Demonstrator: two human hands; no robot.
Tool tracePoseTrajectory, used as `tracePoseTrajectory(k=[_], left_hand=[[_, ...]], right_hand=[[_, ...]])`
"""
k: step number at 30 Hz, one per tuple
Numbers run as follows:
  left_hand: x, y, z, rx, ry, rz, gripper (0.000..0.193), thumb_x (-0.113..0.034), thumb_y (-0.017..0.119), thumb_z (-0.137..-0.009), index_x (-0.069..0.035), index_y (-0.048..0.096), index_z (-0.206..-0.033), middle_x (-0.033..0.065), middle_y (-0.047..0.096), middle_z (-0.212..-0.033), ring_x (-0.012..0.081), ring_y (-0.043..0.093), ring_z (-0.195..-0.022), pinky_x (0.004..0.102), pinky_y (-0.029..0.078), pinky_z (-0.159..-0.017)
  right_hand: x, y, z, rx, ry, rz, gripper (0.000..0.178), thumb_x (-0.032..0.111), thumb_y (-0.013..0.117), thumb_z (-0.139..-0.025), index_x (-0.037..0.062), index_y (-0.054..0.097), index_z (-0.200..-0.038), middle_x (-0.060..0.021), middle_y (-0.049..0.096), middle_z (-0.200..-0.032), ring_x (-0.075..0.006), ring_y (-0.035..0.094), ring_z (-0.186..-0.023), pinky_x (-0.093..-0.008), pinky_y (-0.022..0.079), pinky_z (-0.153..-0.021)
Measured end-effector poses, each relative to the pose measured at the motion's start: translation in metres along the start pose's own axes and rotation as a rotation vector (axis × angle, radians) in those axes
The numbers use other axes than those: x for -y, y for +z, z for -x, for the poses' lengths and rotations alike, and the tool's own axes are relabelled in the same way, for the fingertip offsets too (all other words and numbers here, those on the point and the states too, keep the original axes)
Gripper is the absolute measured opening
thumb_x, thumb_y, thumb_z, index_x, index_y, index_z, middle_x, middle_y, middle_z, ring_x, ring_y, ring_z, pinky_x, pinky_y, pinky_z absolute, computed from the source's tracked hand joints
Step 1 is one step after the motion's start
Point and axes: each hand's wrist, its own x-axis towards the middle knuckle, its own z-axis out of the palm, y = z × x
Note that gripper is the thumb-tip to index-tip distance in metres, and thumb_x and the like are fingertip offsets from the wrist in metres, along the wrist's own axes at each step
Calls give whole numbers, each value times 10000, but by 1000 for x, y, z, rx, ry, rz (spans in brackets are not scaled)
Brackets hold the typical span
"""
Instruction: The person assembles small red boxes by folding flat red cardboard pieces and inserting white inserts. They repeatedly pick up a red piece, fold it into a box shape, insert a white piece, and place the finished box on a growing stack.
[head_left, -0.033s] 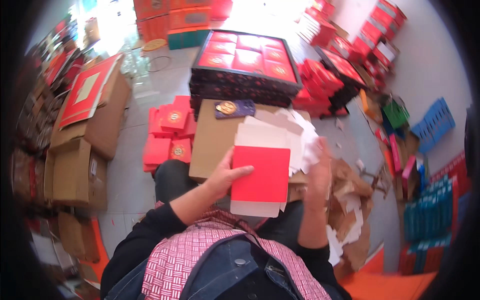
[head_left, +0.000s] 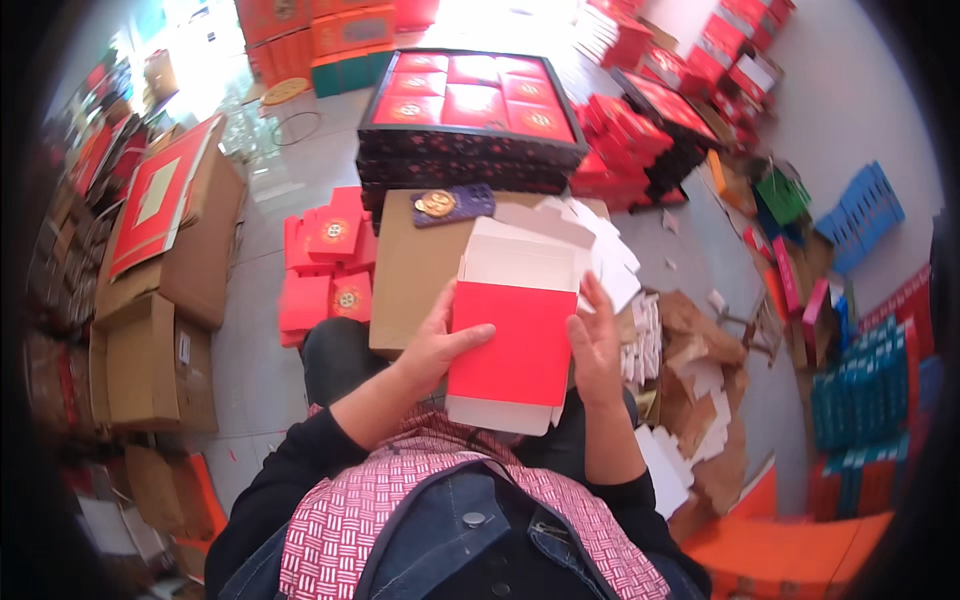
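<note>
A red carton with white end flaps (head_left: 512,345) is held up in front of my lap, its far flaps standing unfolded and its near flaps sticking out toward me. My left hand (head_left: 440,345) grips its left side, thumb across the red face and the other fingers behind it. My right hand (head_left: 597,345) is at the carton's right edge with fingers stretched out and apart; its thumb is close to or touching that edge. Beyond the carton, white flat card pieces (head_left: 612,262) lie on a brown cardboard box (head_left: 400,285), along with a purple phone case with a gold round ornament (head_left: 455,205).
Black trays of red boxes (head_left: 470,150) are stacked ahead. Small red boxes (head_left: 330,260) are piled at the left, near an open brown carton (head_left: 140,365). Crumpled brown paper (head_left: 700,350) lies to the right. Blue and green baskets and teal stacks (head_left: 860,405) stand farther right.
My right hand has come in from the right to the carton's right edge. The carton, still in my left hand, appears slightly farther left as the whole view shifts.
</note>
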Motion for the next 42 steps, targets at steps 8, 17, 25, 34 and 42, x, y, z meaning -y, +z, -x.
tracePoseTrajectory(k=[8, 17, 25, 34, 42], left_hand=[[25, -5, 11, -13, 32, -163, 433, -157, 472, -1003, -57, 351, -1407, 85, 512, -1248, 128, 485, -1142, 281, 407, -975], [21, -7, 13, 60, 34, -228, 265, -138, 470, -994, 36, 605, -1141, 53, 500, -1179, 116, 498, -1064, 238, 408, -928], [26, -7, 9, 7, 121, -122, 272, -110, 526, -964, 62, 603, -1160, 53, 489, -1154, 126, 498, -1061, 256, 410, -924], [16, -16, 1, 33, -24, -511, 386, -216, 379, -1031, 49, 572, -1234, 108, 455, -1300, 178, 464, -1195, 275, 383, -990], [30, -18, 10, 174, 183, -588, 414, -244, 372, -1030, 58, 621, -1164, 123, 510, -1236, 184, 510, -1133, 303, 392, -982]], right_hand=[[-1, -2, 42, -26, 251, -169, 391, 158, 512, -987, 5, 479, -1345, -38, 600, -1072, -82, 536, -977, -224, 436, -858], [-11, -16, 48, 36, -20, 60, 223, 130, 567, -955, -35, 643, -1085, -92, 576, -1140, -153, 575, -1013, -253, 451, -863], [-28, -14, 45, 14, 79, -179, 287, 137, 579, -952, -28, 617, -1184, -62, 588, -1170, -99, 555, -985, -216, 446, -809], [-24, -9, 21, 101, 61, 238, 347, 230, 497, -998, -55, 642, -1134, -65, 626, -1005, -92, 566, -902, -232, 453, -801], [-35, -16, 43, 35, 420, -243, 355, 256, 506, -1000, -49, 686, -1021, -44, 646, -970, -88, 566, -877, -230, 457, -782]])
